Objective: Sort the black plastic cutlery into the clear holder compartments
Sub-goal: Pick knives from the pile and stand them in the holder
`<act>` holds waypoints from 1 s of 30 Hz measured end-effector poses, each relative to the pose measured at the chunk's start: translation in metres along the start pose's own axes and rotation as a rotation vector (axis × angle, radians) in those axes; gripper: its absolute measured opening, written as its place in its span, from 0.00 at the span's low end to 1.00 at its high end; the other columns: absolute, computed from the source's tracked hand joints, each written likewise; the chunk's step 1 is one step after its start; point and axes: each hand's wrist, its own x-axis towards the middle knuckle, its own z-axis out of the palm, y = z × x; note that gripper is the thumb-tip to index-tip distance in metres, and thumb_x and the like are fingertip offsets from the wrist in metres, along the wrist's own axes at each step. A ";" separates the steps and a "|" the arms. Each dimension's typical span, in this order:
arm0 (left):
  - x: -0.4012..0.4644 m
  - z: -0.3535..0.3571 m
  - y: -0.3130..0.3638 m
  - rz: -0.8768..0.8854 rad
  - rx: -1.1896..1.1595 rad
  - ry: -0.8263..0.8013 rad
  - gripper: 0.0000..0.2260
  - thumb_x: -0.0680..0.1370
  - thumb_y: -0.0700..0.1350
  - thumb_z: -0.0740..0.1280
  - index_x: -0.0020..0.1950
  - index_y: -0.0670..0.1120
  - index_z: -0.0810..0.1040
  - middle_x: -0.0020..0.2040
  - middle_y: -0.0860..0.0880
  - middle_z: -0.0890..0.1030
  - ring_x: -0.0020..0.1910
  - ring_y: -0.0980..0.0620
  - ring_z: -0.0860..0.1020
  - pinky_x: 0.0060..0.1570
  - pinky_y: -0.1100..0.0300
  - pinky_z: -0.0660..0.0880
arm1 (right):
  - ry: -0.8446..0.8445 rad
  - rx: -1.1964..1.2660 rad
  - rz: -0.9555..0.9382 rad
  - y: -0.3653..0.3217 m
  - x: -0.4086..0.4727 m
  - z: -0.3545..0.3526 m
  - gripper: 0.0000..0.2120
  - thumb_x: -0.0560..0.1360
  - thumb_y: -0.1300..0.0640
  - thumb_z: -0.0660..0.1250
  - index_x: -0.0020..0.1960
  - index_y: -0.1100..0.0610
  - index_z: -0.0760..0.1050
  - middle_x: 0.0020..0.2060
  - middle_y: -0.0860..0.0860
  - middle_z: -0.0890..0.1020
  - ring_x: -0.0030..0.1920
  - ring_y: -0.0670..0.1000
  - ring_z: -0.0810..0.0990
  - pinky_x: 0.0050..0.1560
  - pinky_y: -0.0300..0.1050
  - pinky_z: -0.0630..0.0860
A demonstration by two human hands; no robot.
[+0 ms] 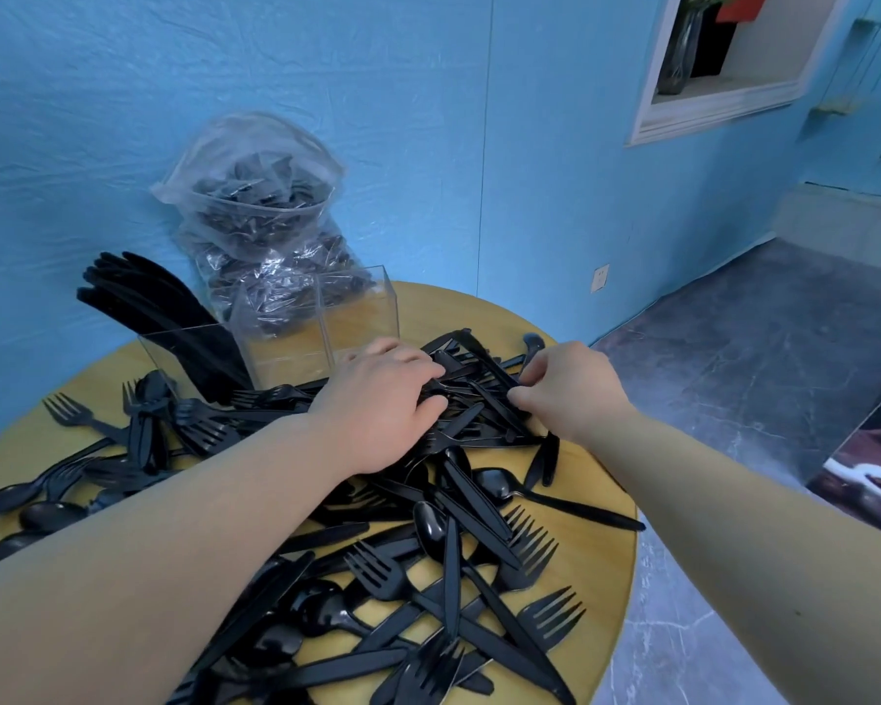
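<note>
Head view: round yellow counter (596,562) covered in loose black cutlery (459,541), with forks, spoons and knives mixed and overlapping from the near edge up to the far side.

Clear holder (296,338) stands at the far side of the counter, near the blue wall. Left compartment holds a bunch of black knives (174,318), tilted left and sticking out above the rim. Middle and right compartments look see-through, with no cutlery visible in them.

Clear plastic bag (255,221) of more black cutlery sits right behind the holder, against the wall.

Left hand (382,404) rests palm down on the pile just in front of the holder, fingers curled over several black pieces; looks like it grips a bundle, exact pieces can't tell.

Right hand (565,384) is just beside it to the right, thumb and fingers pinching a black piece in the same heap. Can't tell which type.

Grey floor (764,358) right of the counter.
</note>
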 end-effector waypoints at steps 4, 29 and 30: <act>-0.006 -0.010 -0.004 0.004 -0.036 0.056 0.20 0.81 0.54 0.56 0.73 0.53 0.65 0.71 0.55 0.68 0.72 0.51 0.60 0.70 0.48 0.62 | 0.055 0.047 0.005 -0.003 -0.008 -0.005 0.11 0.71 0.60 0.66 0.49 0.66 0.80 0.47 0.62 0.82 0.48 0.58 0.80 0.48 0.56 0.80; -0.070 -0.035 -0.098 -0.288 -0.107 0.192 0.10 0.81 0.39 0.55 0.60 0.45 0.72 0.47 0.50 0.76 0.40 0.53 0.74 0.35 0.60 0.68 | -0.069 -0.268 -0.239 -0.060 0.031 0.015 0.20 0.77 0.64 0.54 0.63 0.50 0.74 0.47 0.48 0.76 0.59 0.54 0.70 0.51 0.48 0.74; -0.068 -0.033 -0.101 -0.298 -0.111 0.190 0.11 0.82 0.39 0.55 0.61 0.45 0.72 0.46 0.51 0.75 0.38 0.54 0.73 0.34 0.62 0.66 | -0.087 -0.296 -0.231 -0.058 0.035 0.017 0.21 0.77 0.64 0.53 0.64 0.49 0.73 0.44 0.47 0.74 0.61 0.54 0.68 0.53 0.51 0.75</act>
